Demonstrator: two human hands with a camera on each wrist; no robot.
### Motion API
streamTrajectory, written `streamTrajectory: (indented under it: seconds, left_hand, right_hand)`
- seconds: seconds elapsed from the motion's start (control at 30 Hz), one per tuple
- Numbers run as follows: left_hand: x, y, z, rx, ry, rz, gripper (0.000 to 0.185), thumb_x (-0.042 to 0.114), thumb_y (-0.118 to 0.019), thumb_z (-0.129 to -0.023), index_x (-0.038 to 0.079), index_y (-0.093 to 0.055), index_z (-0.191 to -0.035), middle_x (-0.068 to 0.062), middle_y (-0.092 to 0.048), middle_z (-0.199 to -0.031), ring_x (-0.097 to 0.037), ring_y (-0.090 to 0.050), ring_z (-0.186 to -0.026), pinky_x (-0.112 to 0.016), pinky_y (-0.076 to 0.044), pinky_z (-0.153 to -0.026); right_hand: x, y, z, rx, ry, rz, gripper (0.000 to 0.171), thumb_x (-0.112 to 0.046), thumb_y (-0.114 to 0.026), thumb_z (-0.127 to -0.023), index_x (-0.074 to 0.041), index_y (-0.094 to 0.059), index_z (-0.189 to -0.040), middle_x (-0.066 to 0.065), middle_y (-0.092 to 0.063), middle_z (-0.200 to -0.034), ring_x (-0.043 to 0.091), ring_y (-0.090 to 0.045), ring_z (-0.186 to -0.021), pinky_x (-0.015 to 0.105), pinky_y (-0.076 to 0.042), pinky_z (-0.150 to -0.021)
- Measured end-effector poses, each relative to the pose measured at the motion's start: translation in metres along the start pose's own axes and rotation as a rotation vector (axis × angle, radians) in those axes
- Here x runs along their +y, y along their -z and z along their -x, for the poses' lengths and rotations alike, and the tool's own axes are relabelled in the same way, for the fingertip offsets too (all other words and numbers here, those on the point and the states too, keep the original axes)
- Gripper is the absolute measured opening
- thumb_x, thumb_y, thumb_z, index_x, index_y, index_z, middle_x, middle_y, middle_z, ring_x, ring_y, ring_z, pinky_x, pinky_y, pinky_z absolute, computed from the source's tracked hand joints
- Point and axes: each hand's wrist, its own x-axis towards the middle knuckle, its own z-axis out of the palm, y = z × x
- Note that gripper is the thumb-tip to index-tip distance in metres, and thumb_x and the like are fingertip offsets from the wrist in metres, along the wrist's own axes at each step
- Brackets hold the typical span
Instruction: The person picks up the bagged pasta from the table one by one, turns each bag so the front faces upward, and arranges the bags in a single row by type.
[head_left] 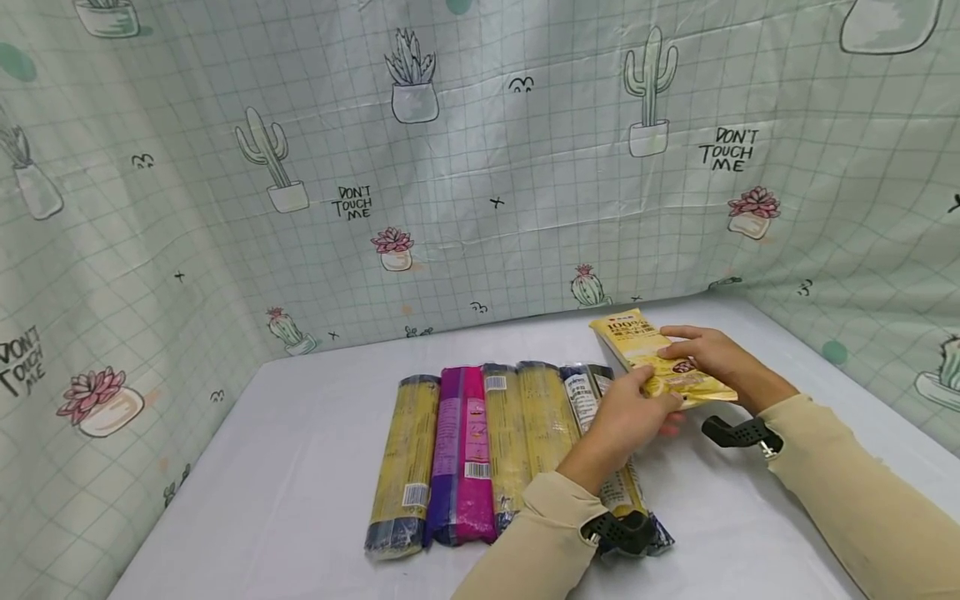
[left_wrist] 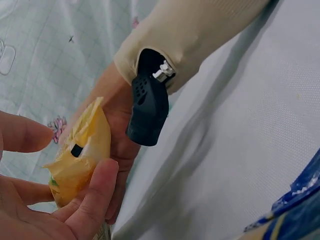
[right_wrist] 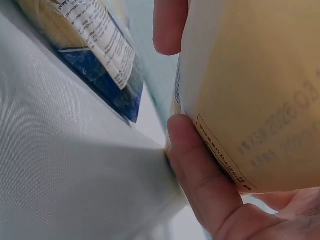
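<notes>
Both hands hold a yellow pasta packet (head_left: 637, 337) tilted above the right part of the table. My left hand (head_left: 618, 421) grips its near left edge, thumb on top and fingers beneath. On the right side, my right hand (head_left: 708, 358) has its fingers over the printed front. From the left wrist view, the end of the yellow packet (left_wrist: 82, 150) shows between the two hands. The right wrist view shows the packet's back with a stamped date, the right fingers (right_wrist: 200, 165) along its edge. A labelled spaghetti pack (head_left: 585, 400) lies partly hidden beneath the left forearm.
Left of the hands, several long packs lie side by side: a spaghetti pack (head_left: 405, 458), a pink and purple pack (head_left: 461, 450), and more spaghetti packs (head_left: 510, 425). The white tabletop (head_left: 285, 467) meets a cactus-print curtain (head_left: 487, 167) behind and at both sides.
</notes>
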Motion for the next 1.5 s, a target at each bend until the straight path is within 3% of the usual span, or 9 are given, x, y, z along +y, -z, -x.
streamTrajectory:
  seconds: [0.27, 0.4, 0.53, 0.77, 0.97, 1.2, 1.4, 1.5]
  left_hand:
    - [-0.001, 0.0, 0.0, 0.012, 0.029, -0.129, 0.056, 0.014, -0.072, -0.091, 0.009, -0.055, -0.143, 0.003, -0.066, -0.085, -0.016, -0.068, -0.069, -0.03, -0.054, -0.067]
    - [-0.002, 0.001, 0.002, 0.013, 0.046, -0.231, 0.054, 0.019, -0.072, -0.09, 0.011, -0.057, -0.142, 0.002, -0.064, -0.078, -0.011, -0.061, -0.064, -0.026, -0.045, -0.062]
    - [-0.004, 0.001, 0.002, 0.009, 0.058, -0.282, 0.051, 0.021, -0.073, -0.09, 0.009, -0.061, -0.138, 0.0, -0.063, -0.075, -0.011, -0.058, -0.063, -0.026, -0.043, -0.063]
    - [-0.007, -0.001, 0.002, 0.008, 0.063, -0.273, 0.05, 0.022, -0.075, -0.088, 0.006, -0.062, -0.134, 0.001, -0.063, -0.085, -0.011, -0.059, -0.066, -0.027, -0.046, -0.063]
    - [-0.006, -0.001, 0.002, 0.021, 0.079, -0.255, 0.05, 0.022, -0.075, -0.087, 0.005, -0.063, -0.133, 0.001, -0.064, -0.087, -0.013, -0.06, -0.066, -0.029, -0.046, -0.066]
    - [-0.004, 0.002, 0.001, 0.008, 0.074, -0.273, 0.05, 0.026, -0.074, -0.089, 0.007, -0.063, -0.134, 0.003, -0.064, -0.088, -0.014, -0.06, -0.068, -0.029, -0.044, -0.064]
    - [-0.006, 0.003, 0.0, 0.01, 0.065, -0.244, 0.046, 0.021, -0.074, -0.088, 0.006, -0.065, -0.131, 0.002, -0.065, -0.095, -0.015, -0.06, -0.069, -0.029, -0.045, -0.063]
    - [-0.006, 0.003, 0.001, 0.001, 0.07, -0.239, 0.043, 0.021, -0.075, -0.088, 0.007, -0.067, -0.128, 0.002, -0.065, -0.092, -0.015, -0.06, -0.069, -0.03, -0.045, -0.063]
  right_hand:
    - [0.005, -0.002, -0.003, 0.051, 0.011, -0.039, 0.077, -0.018, -0.061, -0.099, 0.0, -0.016, -0.159, -0.005, -0.068, -0.09, 0.01, -0.067, -0.074, 0.027, -0.058, -0.067]
    - [0.013, -0.006, -0.008, 0.087, 0.02, -0.037, 0.076, -0.018, -0.064, -0.097, 0.0, -0.021, -0.157, -0.004, -0.068, -0.091, 0.01, -0.068, -0.075, 0.028, -0.058, -0.067]
    - [0.018, -0.01, -0.011, 0.096, 0.038, -0.033, 0.075, -0.019, -0.065, -0.097, -0.002, -0.024, -0.158, -0.005, -0.066, -0.096, 0.009, -0.067, -0.08, 0.028, -0.058, -0.07]
    - [0.02, -0.009, -0.01, 0.045, 0.029, -0.031, 0.074, -0.023, -0.059, -0.101, -0.007, -0.019, -0.16, 0.001, -0.064, -0.109, 0.01, -0.067, -0.085, 0.028, -0.057, -0.074]
    - [0.018, -0.003, -0.009, -0.036, 0.032, 0.012, 0.076, -0.019, -0.056, -0.101, -0.001, -0.011, -0.16, 0.012, -0.055, -0.124, 0.011, -0.062, -0.092, 0.03, -0.055, -0.078]
    - [0.015, -0.002, -0.009, 0.009, 0.032, 0.01, 0.073, -0.012, -0.058, -0.098, 0.003, -0.018, -0.157, 0.01, -0.063, -0.11, 0.014, -0.066, -0.086, 0.031, -0.058, -0.072]
    - [0.017, -0.005, -0.01, 0.033, 0.064, 0.02, 0.068, -0.011, -0.061, -0.097, 0.003, -0.026, -0.154, 0.009, -0.064, -0.109, 0.013, -0.066, -0.086, 0.03, -0.058, -0.072]
    - [0.019, -0.005, -0.01, 0.063, 0.075, 0.068, 0.065, -0.011, -0.061, -0.097, 0.004, -0.031, -0.152, 0.016, -0.062, -0.116, 0.012, -0.066, -0.085, 0.029, -0.058, -0.071]
